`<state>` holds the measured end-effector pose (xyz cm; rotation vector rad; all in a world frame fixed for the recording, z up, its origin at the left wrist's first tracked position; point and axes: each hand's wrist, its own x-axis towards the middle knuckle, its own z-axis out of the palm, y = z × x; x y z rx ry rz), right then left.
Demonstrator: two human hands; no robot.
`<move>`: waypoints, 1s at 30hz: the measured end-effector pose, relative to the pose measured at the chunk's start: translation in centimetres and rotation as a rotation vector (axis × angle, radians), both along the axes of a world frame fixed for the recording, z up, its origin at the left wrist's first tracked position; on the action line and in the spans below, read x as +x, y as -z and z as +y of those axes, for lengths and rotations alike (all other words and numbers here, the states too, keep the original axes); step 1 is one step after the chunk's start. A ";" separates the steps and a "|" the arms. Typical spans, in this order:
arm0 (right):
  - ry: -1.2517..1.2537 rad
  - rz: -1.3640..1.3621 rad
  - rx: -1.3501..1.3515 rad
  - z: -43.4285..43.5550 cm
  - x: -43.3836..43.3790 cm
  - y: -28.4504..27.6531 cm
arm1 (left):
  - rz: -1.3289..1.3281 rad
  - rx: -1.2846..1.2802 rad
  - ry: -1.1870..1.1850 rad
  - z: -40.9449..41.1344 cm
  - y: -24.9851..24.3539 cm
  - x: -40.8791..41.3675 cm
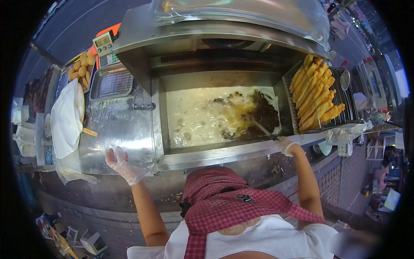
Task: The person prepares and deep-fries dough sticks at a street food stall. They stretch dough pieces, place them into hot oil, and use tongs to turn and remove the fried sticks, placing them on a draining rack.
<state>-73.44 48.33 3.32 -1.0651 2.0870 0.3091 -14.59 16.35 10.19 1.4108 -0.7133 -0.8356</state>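
In a clear plastic glove, my right hand [285, 145] grips the dark handle of a long metal utensil [263, 129] at the fryer's front right. The utensil's far end is hidden in the liquid, so its kind is unclear. Pale foam [194, 106] covers most of the rectangular metal fryer [197, 157], while dark oil [263, 111] shows on the right. My left hand [124, 165], also gloved, is held with its fingers apart and holds nothing. It is over the front edge of the steel counter [113, 129], left of the fryer.
Fried dough sticks [315, 94] lean in a wire rack [347, 110] on the right. At left are a white cloth [68, 119], a wire-racked tray [111, 82], a dark-handled tool [142, 106], round fried pieces [81, 66] and a digital timer [103, 42]. A metal hood [220, 29] overhangs the fryer's back.
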 end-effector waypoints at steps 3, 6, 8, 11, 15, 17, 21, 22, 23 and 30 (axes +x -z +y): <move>-0.042 0.173 0.042 2.4 -2.4 0.3 | 0.028 0.016 -0.030 -0.6 -0.3 0.5; -0.084 0.175 0.366 1.0 -3.2 0.2 | 0.010 0.033 -0.021 -0.8 -1.0 0.5; -0.181 0.164 0.435 -0.1 -2.3 1.3 | 0.017 0.046 -0.011 -1.1 -1.0 0.3; -0.769 0.167 0.335 -1.6 -0.7 1.3 | 0.014 0.025 -0.013 -1.5 -0.8 0.8; -0.298 0.104 0.108 -0.3 -1.5 -0.7 | 0.019 0.012 0.000 -1.3 -1.2 2.1; -0.867 0.309 0.390 -0.4 -2.0 -2.0 | 0.023 -0.013 0.011 -1.6 -0.7 2.6; -0.754 0.233 0.552 -2.8 -0.2 -0.5 | 0.077 -0.051 -0.006 -2.0 -0.9 3.4; -0.803 0.270 0.537 -1.3 -1.2 1.2 | 0.121 -0.038 -0.002 -2.5 -0.3 2.8; -0.678 0.260 0.479 -0.3 -2.4 2.5 | 0.157 -0.020 -0.002 -2.7 0.0 2.6; -0.908 0.272 0.464 -4.4 -0.6 -2.1 | 0.125 -0.038 -0.046 -2.7 -1.9 3.8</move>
